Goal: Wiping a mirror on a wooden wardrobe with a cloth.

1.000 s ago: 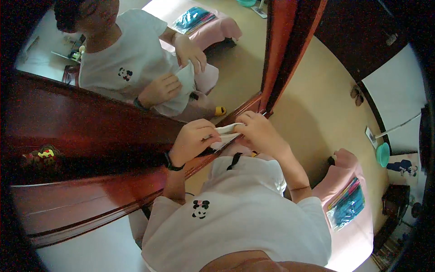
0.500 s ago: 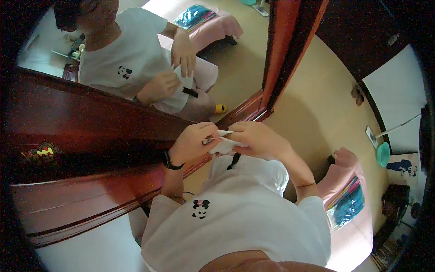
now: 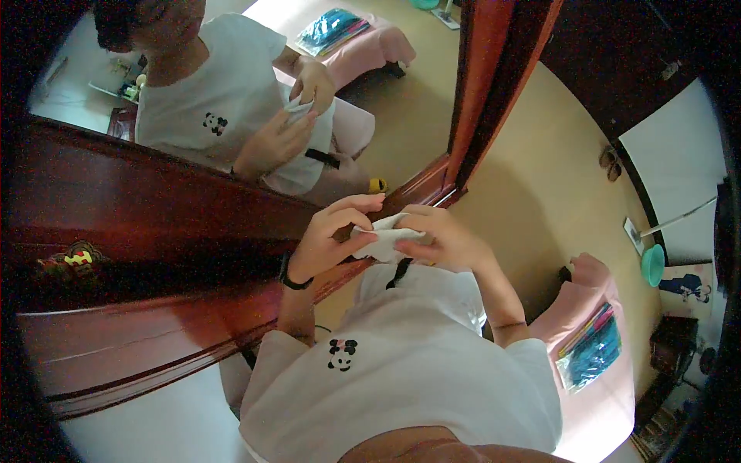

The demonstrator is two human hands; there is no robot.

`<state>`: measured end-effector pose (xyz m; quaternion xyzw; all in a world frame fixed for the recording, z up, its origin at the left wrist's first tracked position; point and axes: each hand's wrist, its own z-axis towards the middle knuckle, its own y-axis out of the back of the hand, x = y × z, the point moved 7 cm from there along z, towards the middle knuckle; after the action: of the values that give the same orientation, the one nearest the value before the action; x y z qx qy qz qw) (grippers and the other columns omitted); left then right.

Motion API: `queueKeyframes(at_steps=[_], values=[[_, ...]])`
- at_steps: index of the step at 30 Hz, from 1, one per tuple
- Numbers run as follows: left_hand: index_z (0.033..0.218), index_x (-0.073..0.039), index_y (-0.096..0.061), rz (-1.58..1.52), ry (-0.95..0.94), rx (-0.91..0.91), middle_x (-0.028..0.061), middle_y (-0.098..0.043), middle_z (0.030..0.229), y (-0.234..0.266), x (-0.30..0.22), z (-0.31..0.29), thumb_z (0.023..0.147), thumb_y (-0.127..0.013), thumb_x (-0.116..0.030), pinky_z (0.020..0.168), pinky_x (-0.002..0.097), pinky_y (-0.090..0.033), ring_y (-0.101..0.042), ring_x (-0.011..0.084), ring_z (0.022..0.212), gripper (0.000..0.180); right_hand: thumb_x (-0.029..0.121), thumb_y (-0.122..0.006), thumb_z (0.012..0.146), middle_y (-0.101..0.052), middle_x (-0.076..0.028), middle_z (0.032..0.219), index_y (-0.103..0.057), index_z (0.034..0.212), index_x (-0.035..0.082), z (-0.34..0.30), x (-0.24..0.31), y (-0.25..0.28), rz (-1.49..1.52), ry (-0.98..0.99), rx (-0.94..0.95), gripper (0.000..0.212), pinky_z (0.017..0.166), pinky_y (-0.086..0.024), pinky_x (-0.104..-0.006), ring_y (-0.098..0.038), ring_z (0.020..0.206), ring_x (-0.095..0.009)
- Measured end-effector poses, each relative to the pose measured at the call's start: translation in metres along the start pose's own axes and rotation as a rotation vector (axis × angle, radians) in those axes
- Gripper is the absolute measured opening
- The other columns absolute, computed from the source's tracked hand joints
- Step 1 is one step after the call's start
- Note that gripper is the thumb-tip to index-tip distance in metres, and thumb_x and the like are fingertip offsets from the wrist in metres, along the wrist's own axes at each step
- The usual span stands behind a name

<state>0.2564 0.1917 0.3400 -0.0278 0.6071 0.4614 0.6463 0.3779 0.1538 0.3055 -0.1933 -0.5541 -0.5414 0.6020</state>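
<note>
A small white tissue-like sheet [image 3: 384,245], folded and creased, is held in front of my waist. My left hand [image 3: 333,235], with a black band on its wrist, pinches the sheet's left edge between thumb and a finger while another finger sticks out above. From the other side, my right hand [image 3: 441,238] grips the sheet, its thumb in front and its fingers partly behind. Just below hangs a black strap [image 3: 398,272] against my white shirt [image 3: 417,347]. The mirror [image 3: 401,116] reflects both hands around the sheet.
A dark red wooden cabinet [image 3: 170,181] frames the mirror close ahead and to the left. To the right, a pink-covered bed or bench [image 3: 610,409] bears blue plastic-wrapped packages [image 3: 593,351]. Farther off are a green basin [image 3: 653,266], a flat mop [image 3: 633,234] and shoes [image 3: 610,163].
My left hand's fingers have lifted and spread out over the sheet. My right hand has shifted its hold slightly, and the sheet is more bunched between both hands.
</note>
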Motion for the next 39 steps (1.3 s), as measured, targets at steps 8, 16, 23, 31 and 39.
queueKeyframes(at_steps=[8,16,23,31,39], values=[[0.078,-0.003,-0.056,-0.036,0.034,-0.06,0.0164,-0.049,0.114,-0.002,0.01,-0.005,0.069,-0.064,-0.004,0.073,0.0277,-0.044,-0.055,0.0228,0.093,0.012,0.005,-0.052,0.078,-0.05,-0.011,0.099,-0.054,0.1,0.004,0.0,0.001,0.004,-0.043,-0.019,-0.072,0.023,0.068,-0.044,-0.0312,-0.051,0.085,-0.025],[0.075,-0.003,-0.06,0.175,0.029,-0.086,0.0095,-0.06,0.084,-0.004,0.017,-0.005,0.067,-0.066,-0.004,0.059,0.0245,-0.044,-0.057,0.0174,0.073,0.011,0.009,-0.058,0.074,-0.052,-0.014,0.101,-0.054,0.099,0.004,-0.004,0.006,-0.002,-0.098,0.085,0.03,0.026,0.078,-0.043,-0.0375,-0.051,0.092,-0.032],[0.073,-0.001,-0.059,0.148,0.043,-0.268,0.0085,-0.058,0.069,0.005,-0.006,-0.005,0.065,-0.067,0.0,0.052,0.0217,-0.04,-0.054,0.0149,0.061,0.011,0.018,-0.069,0.067,-0.051,-0.011,0.109,-0.049,0.112,0.006,-0.02,-0.021,-0.011,0.228,-0.094,-0.013,0.05,0.086,-0.038,-0.0329,-0.048,0.102,-0.025],[0.102,0.0,-0.053,0.214,0.109,-0.452,0.0117,-0.057,0.098,0.007,-0.018,-0.003,0.068,-0.064,0.002,0.067,0.0258,-0.045,-0.057,0.0156,0.073,0.036,0.035,-0.047,0.083,-0.038,-0.006,0.127,-0.03,0.127,0.007,-0.006,-0.04,-0.064,1.727,-0.377,-0.08,0.054,0.098,-0.026,-0.0405,-0.036,0.117,-0.022],[0.11,0.003,-0.045,1.157,-0.253,-1.004,0.0173,-0.05,0.112,0.076,-0.082,-0.069,0.084,-0.045,-0.01,0.094,0.0482,-0.026,-0.036,0.0381,0.113,0.028,0.033,-0.041,0.087,-0.044,-0.011,0.116,-0.032,0.123,0.004,-0.012,-0.088,0.098,1.168,-0.025,-1.353,0.047,0.09,-0.033,-0.0367,-0.043,0.106,-0.024]])
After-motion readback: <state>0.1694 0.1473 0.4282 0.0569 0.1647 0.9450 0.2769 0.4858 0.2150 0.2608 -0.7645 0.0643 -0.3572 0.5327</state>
